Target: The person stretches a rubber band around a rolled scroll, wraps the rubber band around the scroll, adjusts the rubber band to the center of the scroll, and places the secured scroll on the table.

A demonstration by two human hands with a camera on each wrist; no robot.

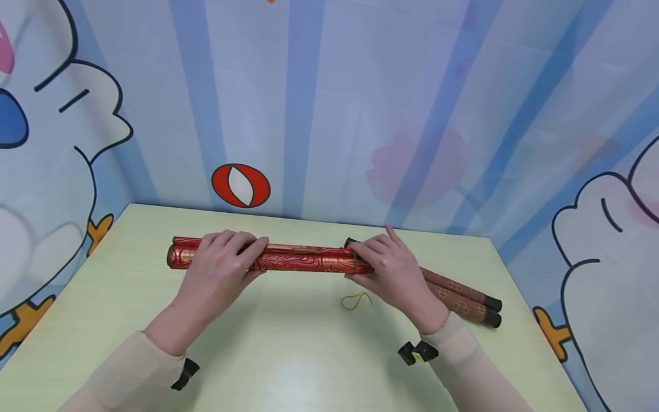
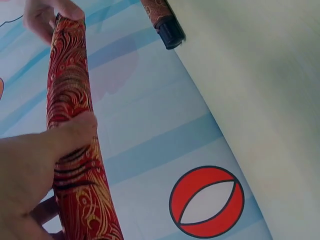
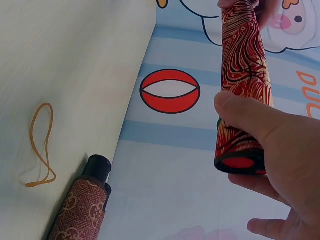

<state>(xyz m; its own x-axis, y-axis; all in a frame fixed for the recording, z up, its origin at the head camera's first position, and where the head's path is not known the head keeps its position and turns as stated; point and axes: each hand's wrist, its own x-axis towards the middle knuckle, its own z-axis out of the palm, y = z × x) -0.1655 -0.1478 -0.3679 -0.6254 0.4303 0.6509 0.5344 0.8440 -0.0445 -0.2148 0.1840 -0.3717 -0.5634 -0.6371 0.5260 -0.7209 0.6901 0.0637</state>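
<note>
A rolled scroll with a red and gold swirl pattern [image 1: 304,262] is held level above the table by both hands. My left hand [image 1: 221,260] grips it toward its left end, the thumb [image 2: 75,132] lying along the near side. At the right end my right hand [image 1: 391,266] holds it between thumb and fingers, the little finger sticking out. A thin green band [image 1: 355,262] circles the roll by the right fingers. The right wrist view shows the roll's dark-rimmed end [image 3: 240,162]. Beneath it on the table lies a loose yellow loop of elastic or cord [image 1: 355,300].
A second rolled scroll, brown with black end caps [image 1: 463,297], rests slantwise on the right of the pale table [image 1: 288,349], partly hidden behind my right hand. A blue striped cartoon backdrop [image 1: 329,114] stands along the table's far edge.
</note>
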